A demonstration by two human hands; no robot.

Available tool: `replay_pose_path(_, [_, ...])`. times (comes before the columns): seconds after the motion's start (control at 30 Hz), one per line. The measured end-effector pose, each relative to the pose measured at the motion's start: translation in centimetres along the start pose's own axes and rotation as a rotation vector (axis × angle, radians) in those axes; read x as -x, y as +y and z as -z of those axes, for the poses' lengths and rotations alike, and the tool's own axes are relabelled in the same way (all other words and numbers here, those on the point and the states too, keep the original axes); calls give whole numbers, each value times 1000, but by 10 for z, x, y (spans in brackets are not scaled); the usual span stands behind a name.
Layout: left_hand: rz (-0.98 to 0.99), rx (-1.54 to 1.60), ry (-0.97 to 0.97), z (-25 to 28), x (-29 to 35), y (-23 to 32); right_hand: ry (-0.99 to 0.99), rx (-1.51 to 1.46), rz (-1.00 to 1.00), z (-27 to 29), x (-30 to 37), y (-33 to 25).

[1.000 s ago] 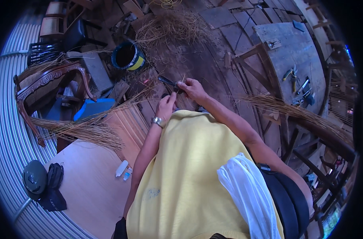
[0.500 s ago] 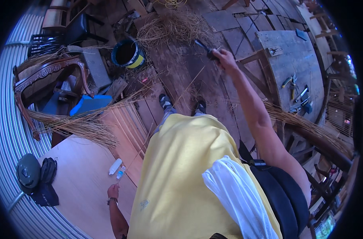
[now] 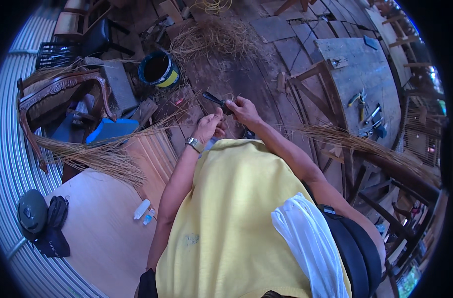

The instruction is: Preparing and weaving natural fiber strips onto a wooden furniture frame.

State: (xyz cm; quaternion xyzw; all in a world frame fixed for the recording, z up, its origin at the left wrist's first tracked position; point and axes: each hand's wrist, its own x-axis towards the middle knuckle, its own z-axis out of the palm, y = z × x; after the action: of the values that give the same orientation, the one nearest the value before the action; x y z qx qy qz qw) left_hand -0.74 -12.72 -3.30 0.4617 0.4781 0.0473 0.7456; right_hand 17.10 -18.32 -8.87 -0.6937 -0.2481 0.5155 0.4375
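Note:
In front of the yellow shirt my two hands are close together. My right hand is closed round a slim, dark-handled hand tool; its dark end points away to the left. Whether it is a knife is hard to tell. Just left of it and slightly nearer, my left hand has its fingers bent together, thumb up near the tool. What these fingers hold, if anything, is hidden or too thin to name. A few fine plant strands show around the tool.
Long dry strands lie across a pale board at left, beside a carved chair frame. A bucket stands near a heap of shavings. At right, a wooden table bears pliers and other tools.
My right hand, with the dark-handled tool, has come from the far right in towards my body. My left hand has lifted off the pale board and moved up beside it.

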Motion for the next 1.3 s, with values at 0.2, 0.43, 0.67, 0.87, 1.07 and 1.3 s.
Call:
replay_pose_path(0.2, [-412,-222,152,50,73,-57,190,-127,-160,76,-35,-25])
replay_pose_path(0.43, [176,-234,718,246,302,-194,303,-86,-31,227,-96,-47])
replay_pose_path(0.67, [661,-743,277,197,225,-203,95,155,-14,75,-62,-35])
replay_pose_path(0.87, [-146,-160,117,70,40,-85,-6,238,22,-5,-32,-11])
replay_pose_path(1.07, [-62,-358,85,23,-16,-28,2,334,-70,-20,-10,-12])
replay_pose_path(1.3, [-166,-463,237,108,75,-92,327,147,-111,101,-82,-2])
